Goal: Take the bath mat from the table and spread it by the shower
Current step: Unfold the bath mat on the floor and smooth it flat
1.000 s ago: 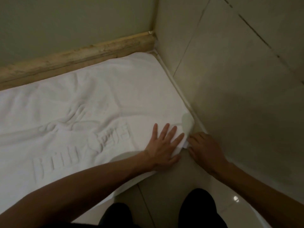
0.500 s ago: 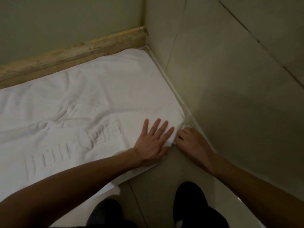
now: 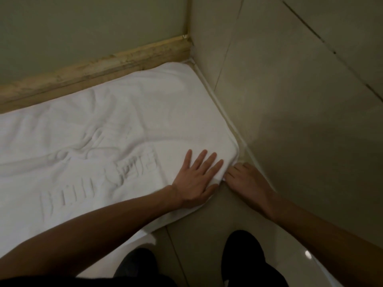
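The white bath mat (image 3: 107, 125), with raised lettering woven into it, lies spread flat on the tiled floor in the corner. Its far edge runs along a wooden threshold and its right edge lies against the wall. My left hand (image 3: 196, 179) presses flat on the mat's near right corner, fingers straight and spread. My right hand (image 3: 246, 179) is just to the right of that corner, fingers curled and pinching the mat's edge at the corner tip.
A worn wooden threshold (image 3: 99, 67) runs along the back below a green wall. A tiled wall (image 3: 300, 100) rises on the right. Pale floor tiles (image 3: 207, 228) show below the mat, with my dark shoes (image 3: 242, 257) at the bottom.
Both hands stay at the mat's near right corner. The corner now lies a little closer to the wall and flatter; the view has shifted slightly.
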Available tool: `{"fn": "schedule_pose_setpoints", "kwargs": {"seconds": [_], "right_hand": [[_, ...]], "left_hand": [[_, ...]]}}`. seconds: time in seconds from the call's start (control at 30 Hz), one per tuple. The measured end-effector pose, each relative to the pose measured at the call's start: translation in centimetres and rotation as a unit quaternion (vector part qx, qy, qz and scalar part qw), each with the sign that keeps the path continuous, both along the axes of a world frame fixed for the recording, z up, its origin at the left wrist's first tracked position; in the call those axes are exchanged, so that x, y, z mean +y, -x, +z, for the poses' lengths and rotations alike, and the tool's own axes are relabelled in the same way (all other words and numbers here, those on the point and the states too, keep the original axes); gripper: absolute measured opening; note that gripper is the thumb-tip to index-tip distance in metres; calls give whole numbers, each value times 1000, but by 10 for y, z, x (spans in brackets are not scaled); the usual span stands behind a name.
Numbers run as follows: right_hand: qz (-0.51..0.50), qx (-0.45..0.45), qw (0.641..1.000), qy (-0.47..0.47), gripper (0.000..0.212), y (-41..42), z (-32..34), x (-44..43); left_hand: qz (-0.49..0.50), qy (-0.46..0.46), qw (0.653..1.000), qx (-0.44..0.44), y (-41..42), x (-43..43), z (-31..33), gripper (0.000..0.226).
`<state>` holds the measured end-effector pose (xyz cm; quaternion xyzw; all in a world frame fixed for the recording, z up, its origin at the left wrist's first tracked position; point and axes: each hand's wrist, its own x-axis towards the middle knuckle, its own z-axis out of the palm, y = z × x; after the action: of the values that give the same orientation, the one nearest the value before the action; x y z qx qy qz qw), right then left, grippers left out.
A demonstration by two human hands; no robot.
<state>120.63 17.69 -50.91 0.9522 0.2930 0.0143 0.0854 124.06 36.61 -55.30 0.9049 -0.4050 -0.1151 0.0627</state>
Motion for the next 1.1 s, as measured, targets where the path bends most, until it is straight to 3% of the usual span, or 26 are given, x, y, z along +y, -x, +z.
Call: {"fn": "schedule_pose_setpoints", "kwargs": {"seconds": [0.1,0.2,0.43,0.73,0.87,1.03,1.1], "right_hand": [[32,-2,999,7,7,-3,10,-7],[57,21,998,33,23,-1,19,-33],[39,-2,999,20,2,5,15,-9],[43,23,998,41,19,2,22,-7],[69,34,995,63,10,18,30,-34],[24,71,992,102,27,24,34,-42],[3,63,994,88,22,25,34,-38]], "left_hand": [[-4,-2,1000,4,0,1,-1,68],[-5,-3,1000,1,-1,1,-1,69],[0,-1,1000,6,0,-1,1,68],[-3,-1,1000,7,0,1,0,67],[-8,1,1000,9,-1,2,-1,68],[-19,-22,1000,-12,1,0,-4,73],[-18,-25,999,-16,2,-2,-4,74]]}}
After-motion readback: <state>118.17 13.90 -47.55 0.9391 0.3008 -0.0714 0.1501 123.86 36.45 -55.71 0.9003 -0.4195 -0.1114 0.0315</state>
